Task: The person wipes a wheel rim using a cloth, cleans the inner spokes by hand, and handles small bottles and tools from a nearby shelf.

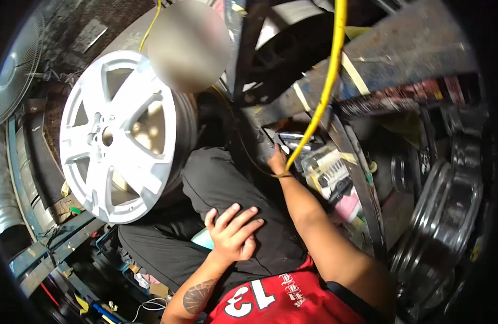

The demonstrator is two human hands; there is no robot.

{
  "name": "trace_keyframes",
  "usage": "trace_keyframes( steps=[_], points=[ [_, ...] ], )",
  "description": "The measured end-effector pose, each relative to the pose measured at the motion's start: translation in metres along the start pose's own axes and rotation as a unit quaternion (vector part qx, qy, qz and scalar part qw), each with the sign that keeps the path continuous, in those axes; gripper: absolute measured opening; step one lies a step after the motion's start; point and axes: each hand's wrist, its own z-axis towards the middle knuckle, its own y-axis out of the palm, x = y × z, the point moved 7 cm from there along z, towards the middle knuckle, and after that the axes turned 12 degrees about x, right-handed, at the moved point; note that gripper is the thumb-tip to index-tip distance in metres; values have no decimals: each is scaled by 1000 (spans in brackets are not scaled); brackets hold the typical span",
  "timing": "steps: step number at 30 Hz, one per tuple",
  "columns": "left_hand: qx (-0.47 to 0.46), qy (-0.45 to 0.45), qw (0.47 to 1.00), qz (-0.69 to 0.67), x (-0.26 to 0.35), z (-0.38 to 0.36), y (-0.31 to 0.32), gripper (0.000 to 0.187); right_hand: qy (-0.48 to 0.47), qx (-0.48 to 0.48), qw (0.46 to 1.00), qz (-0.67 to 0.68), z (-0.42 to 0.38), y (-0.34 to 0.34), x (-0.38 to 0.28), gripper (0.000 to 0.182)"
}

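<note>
Fingers of left hand (232, 236) slightly apart on trousered thigh (211, 175); right hand (278, 161): finger closure indiscernible. Alloy wheel (118, 135): probably heavy, stiff, smooth; best held by spokes (140, 163).

Caged fan (15, 73) at upper left, ribbed silvery tube (2, 189) below, blue metal frame (27, 259), glossy dark rim (438, 216) at right

I'm looking into a wheel workshop: here's a spoked alloy wheel (119, 137), another dark rim (440, 221) at the right edge, grimy steel beam (402, 54), cluttered oddments (331, 174) beneath!
</note>
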Motion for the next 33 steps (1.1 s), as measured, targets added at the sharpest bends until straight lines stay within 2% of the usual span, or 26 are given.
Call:
trace_keyframes(
  steps=[4,7,12,14,15,17,21,24,26,27,29,31,33],
  points=[
    [6,-2,1000,-9,-1,-1,0,32,-18,32,995,-95,14,-14,-3,64],
    [8,-5,1000,-7,-3,-2,-3,32,-11,-14,988,-151,18,-17,-4,60],
    [5,-8,1000,-9,-1,-4,-4,31,0,-33,992,-125,27,-10,17,63],
    [0,3,1000,-22,1,-3,-1,31,13,-117,982,-147,17,-6,10,65],
    [2,5,1000,-18,0,-4,-1,31,22,-107,983,-147,21,8,24,65],
    [7,11,1000,-3,-1,-6,-3,31,2,-6,995,-99,43,57,71,68],
    [-8,14,1000,-3,0,-9,-4,31,17,-6,990,-139,-13,-20,-1,70],
    [-19,12,1000,5,3,-12,-6,31,-6,20,998,-60,-38,-41,-9,61],
    [-24,18,999,11,8,-13,-7,32,-27,-68,997,32,-48,-22,-2,45],
    [-17,11,1000,13,8,-14,-7,32,-25,-58,997,39,-57,-37,-7,45],
    [-4,1,1000,16,7,-14,-7,34,-100,-181,974,88,-94,-50,-31,31],
    [-15,13,1000,12,13,-13,-6,33,-170,-79,971,152,-132,-89,-43,26],
    [-26,5,1000,9,16,-10,-1,32,-195,-63,971,123,-183,-181,-88,25]
  ],
)
